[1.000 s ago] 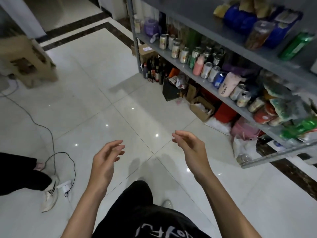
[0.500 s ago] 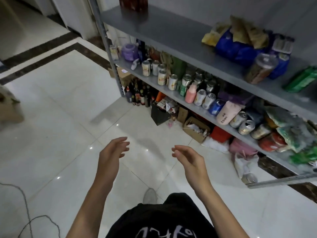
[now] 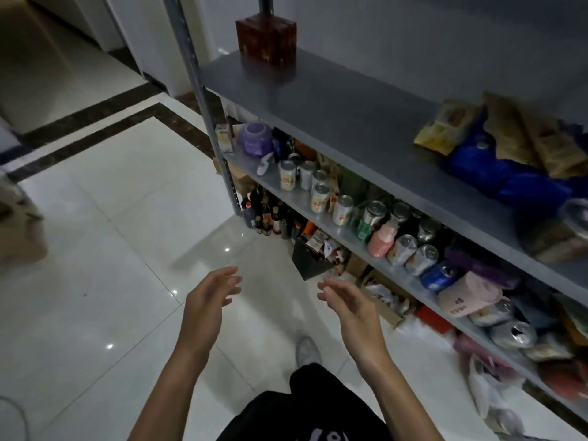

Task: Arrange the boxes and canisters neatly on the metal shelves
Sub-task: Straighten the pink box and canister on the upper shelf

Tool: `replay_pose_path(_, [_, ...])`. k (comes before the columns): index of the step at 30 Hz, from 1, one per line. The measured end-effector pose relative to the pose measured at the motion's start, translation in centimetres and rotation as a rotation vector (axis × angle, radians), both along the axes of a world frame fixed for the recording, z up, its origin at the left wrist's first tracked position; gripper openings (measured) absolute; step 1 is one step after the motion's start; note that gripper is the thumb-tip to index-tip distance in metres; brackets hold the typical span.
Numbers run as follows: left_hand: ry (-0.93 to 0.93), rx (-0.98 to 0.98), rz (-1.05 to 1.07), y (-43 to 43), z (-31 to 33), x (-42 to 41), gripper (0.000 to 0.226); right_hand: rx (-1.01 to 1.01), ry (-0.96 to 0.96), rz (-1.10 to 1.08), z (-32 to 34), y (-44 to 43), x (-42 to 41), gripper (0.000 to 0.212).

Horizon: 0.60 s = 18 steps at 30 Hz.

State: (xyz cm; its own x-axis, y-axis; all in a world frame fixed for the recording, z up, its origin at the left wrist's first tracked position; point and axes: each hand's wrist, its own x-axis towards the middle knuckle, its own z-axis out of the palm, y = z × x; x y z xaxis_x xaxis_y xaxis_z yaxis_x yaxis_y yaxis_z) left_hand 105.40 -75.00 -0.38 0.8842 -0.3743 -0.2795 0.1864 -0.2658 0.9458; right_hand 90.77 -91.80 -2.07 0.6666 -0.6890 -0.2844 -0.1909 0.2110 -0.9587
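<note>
The left grip (image 3: 206,302) and the right grip (image 3: 350,308), both bare hands, hang side by side over the white tiled floor (image 3: 111,224), palms turned toward each other; each is spread loosely, fingers slightly bent, holding nothing and touching nothing; both are well apart from the metal shelves (image 3: 334,100) that run along the right.

On the upper shelf, a dark red-brown box (image 3: 265,35) stands upright at the far left end, near the upright post (image 3: 191,58); a long bare stretch of shelf lies between it and the heap at the right, where yellow snack packets (image 3: 445,130) rest on a blue bag (image 3: 509,176); a clear jar (image 3: 576,214) sits at the picture's edge, blurred.

On the middle shelf, a purple round jar (image 3: 254,140) stands at the left end; beside it a row of cans (image 3: 319,197) runs along the front edge, the nearer ones upright, some further right tipped over; a pink bottle (image 3: 381,240) leans among them; a blue can (image 3: 439,276) lies on its side, just beside a pale pink canister (image 3: 467,296), also on its side.

Under the shelves, dark bottles (image 3: 267,218) stand close together on the floor; near them are a black bag (image 3: 308,262) and an open cardboard box (image 3: 381,302); a light shoe (image 3: 307,350) shows below the hands.
</note>
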Motion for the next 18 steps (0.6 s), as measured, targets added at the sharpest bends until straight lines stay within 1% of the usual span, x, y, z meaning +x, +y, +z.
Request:
replay_pose_path(6, [-0.007,0.019,0.084,-3.2,0.0,5.9,0.022,-0.026,-0.017,0.123,1.5,-6.4,9.3,0.013])
replay_pose_path(9, [0.012,0.025,0.124,-4.0,-0.5,8.8,0.023,-0.057,0.007,0.168,2.1,-8.6,13.1,0.015])
replay_pose_path(11, [0.026,0.022,0.125,-4.5,-0.7,10.8,0.022,-0.088,0.012,0.160,2.4,-9.5,15.2,0.018])
replay_pose_path(14, [0.016,-0.001,0.107,-5.6,-0.7,14.7,0.020,-0.130,-0.001,0.120,2.9,-10.1,18.3,0.017])
replay_pose_path(18, [0.009,-0.018,0.007,-7.0,0.1,21.2,0.018,-0.176,-0.001,0.045,4.1,-9.7,22.1,0.016])
